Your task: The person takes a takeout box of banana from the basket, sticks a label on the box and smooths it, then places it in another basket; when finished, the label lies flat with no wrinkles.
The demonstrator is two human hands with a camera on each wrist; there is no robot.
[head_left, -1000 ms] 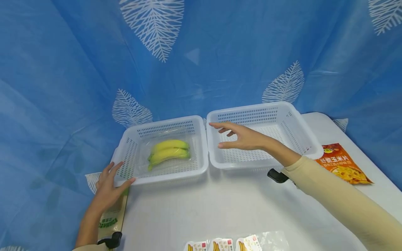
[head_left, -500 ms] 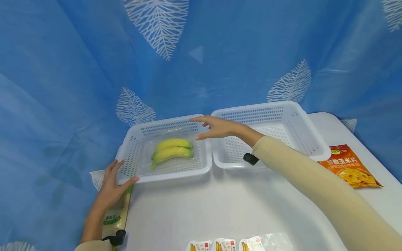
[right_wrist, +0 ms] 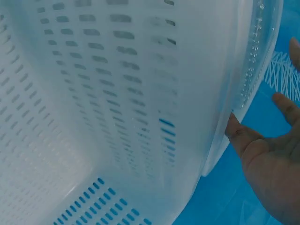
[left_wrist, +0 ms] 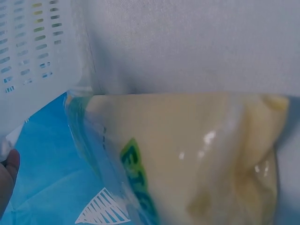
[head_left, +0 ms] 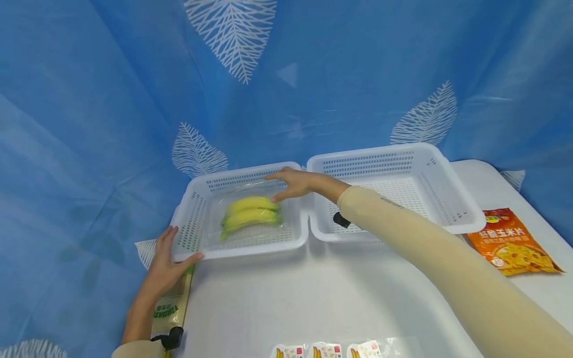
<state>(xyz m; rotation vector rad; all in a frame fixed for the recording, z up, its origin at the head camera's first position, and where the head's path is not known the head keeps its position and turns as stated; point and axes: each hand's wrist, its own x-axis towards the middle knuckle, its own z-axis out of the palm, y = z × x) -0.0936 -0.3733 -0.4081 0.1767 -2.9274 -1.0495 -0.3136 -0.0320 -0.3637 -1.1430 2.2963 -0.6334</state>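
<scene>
In the head view, two bananas (head_left: pixel 250 215) lie in clear plastic inside a white perforated basket (head_left: pixel 264 250). My left hand (head_left: pixel 162 272) is at that basket's front left corner, thumb along the front rim and fingers by the left side. In the left wrist view only a bit of it shows at the left edge. My right hand (head_left: pixel 296 183) is over the basket's right part, thumb and fingers spread, thumb tip close above the bananas' right end. The right wrist view shows this hand (right_wrist: pixel 276 164) beyond the basket rims. Nothing shows in either hand.
A second white basket (head_left: pixel 436 199) stands on the right, right beside the first. An orange snack bag (head_left: pixel 517 243) lies at the table's right. A beige printed bag (left_wrist: pixel 187 150) lies below the left forearm. Banana-printed labels (head_left: pixel 327 350) are at the near edge.
My right hand has moved left from over the right basket to over the bananas' basket. My left hand stays at the same corner. The whole head view has shifted slightly.
</scene>
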